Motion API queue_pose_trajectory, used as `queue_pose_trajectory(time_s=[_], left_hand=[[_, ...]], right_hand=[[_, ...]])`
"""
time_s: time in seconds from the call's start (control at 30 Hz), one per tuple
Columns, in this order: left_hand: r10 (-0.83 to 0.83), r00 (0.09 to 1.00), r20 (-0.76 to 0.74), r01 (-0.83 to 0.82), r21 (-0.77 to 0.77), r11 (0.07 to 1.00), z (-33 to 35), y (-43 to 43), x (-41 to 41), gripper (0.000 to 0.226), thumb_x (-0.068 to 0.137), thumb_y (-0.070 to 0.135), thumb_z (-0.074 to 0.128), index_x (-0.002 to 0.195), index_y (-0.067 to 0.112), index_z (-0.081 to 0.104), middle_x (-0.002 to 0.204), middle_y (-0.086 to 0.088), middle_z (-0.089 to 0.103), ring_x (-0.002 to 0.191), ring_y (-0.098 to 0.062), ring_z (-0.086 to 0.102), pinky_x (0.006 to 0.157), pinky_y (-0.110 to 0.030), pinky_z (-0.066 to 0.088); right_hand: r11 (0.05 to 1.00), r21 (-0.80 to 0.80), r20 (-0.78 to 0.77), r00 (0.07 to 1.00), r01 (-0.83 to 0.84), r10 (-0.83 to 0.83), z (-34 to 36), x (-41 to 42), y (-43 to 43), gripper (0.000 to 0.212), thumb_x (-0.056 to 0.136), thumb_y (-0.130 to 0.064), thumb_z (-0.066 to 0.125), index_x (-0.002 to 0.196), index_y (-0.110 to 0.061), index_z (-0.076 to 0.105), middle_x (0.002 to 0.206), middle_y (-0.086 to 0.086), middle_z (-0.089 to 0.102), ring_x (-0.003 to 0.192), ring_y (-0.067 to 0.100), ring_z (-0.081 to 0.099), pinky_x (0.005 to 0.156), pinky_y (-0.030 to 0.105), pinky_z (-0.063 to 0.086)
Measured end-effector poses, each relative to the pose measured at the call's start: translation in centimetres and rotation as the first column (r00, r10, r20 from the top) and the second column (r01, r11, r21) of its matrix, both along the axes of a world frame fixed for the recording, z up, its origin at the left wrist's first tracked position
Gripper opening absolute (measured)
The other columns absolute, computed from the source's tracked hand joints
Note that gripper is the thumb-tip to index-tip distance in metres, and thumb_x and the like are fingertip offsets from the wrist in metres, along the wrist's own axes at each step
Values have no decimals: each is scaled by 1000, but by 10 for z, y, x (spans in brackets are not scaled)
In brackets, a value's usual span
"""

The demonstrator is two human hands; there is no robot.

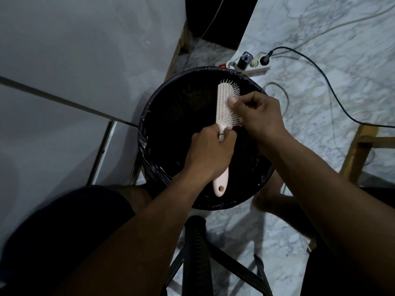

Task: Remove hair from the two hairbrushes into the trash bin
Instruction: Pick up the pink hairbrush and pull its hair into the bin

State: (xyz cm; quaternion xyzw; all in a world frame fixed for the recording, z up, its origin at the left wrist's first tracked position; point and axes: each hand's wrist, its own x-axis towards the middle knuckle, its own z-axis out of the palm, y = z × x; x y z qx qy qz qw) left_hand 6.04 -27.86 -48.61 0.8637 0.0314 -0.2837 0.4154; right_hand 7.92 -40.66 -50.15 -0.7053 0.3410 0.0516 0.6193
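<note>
Hairbrush (224, 107) — pale pink, bristles facing right — is held over the open mouth of the black-lined trash bin (147, 133), its handle end poking out below the left hand (210, 152), which is wrapped tight around the handle. To its right, the right hand (259, 116) has thumb and fingers pinched in among the bristles; whether they grip any hair cannot be told. Farther right, a power strip (252, 66) lies on the marble floor (320, 86) behind the bin.

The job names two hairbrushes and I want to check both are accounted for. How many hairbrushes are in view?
1. The pink hairbrush is held over the trash bin, its handle in the left hand, the right hand at its bristles. A second may be out of view.
</note>
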Motion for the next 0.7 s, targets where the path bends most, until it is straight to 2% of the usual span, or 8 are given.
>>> queue_pose_trajectory(time_s=[0.1,0.2,0.27,0.37,0.43,0.5,0.57,0.7], left_hand=[[-8,1000,10,8,-15,1000,-2,-1,-1,43,96,35,50,57,18,43,54,5,52,60,-21,56,55,-29,32],[-11,1000,26,12,-21,1000,-2,0,-1,44,97,35,50,57,18,43,52,5,50,55,-16,53,50,-29,32],[-10,999,33,10,-13,1000,-2,1,0,44,97,35,50,58,18,44,52,5,51,52,-10,52,46,-24,32],[4,1000,25,-4,6,1000,-2,2,1,44,98,35,48,58,19,43,54,5,51,55,-12,53,47,-22,32],[16,1000,3,-16,18,1000,-3,2,2,44,98,34,47,57,19,43,57,5,51,58,-15,51,50,-27,32],[6,1000,-15,-5,37,999,-3,2,2,43,97,34,48,57,19,47,57,5,54,55,-8,50,48,-22,31],[-20,1000,-16,21,38,999,-3,3,1,40,96,36,51,58,22,49,57,6,56,54,-5,51,46,-19,31],[-18,1000,-4,19,3,1000,-4,3,1,37,94,37,54,59,23,50,55,5,56,52,-6,55,45,-21,31]], right_hand=[[997,-60,-4,999,39,-40,-2,1,-4,25,89,-26,74,69,-13,65,58,-4,61,44,-2,50,45,15,42],[996,-76,-31,998,48,-51,0,0,-3,31,92,-27,69,65,-15,63,60,0,61,42,-1,51,42,16,43],[993,10,-75,990,120,-119,6,2,-1,35,97,-30,62,68,-12,61,60,2,58,41,4,52,42,18,45],[959,255,-154,985,119,-81,12,6,-2,33,97,-39,59,92,-7,66,62,0,64,45,8,59,47,23,49],[947,313,-105,989,-70,107,10,4,-1,44,87,-35,74,120,-8,61,90,4,73,68,15,71,62,33,58],[940,255,-80,964,-226,253,6,-1,0,65,75,-24,86,131,-11,54,110,6,73,92,16,75,75,30,62],[947,182,-73,957,-265,282,4,-2,-1,68,71,-17,89,130,-6,56,104,5,74,88,11,74,69,21,59],[951,265,-48,983,-159,178,6,-2,-2,38,79,-13,82,106,4,62,68,-1,73,58,7,69,54,19,53]])
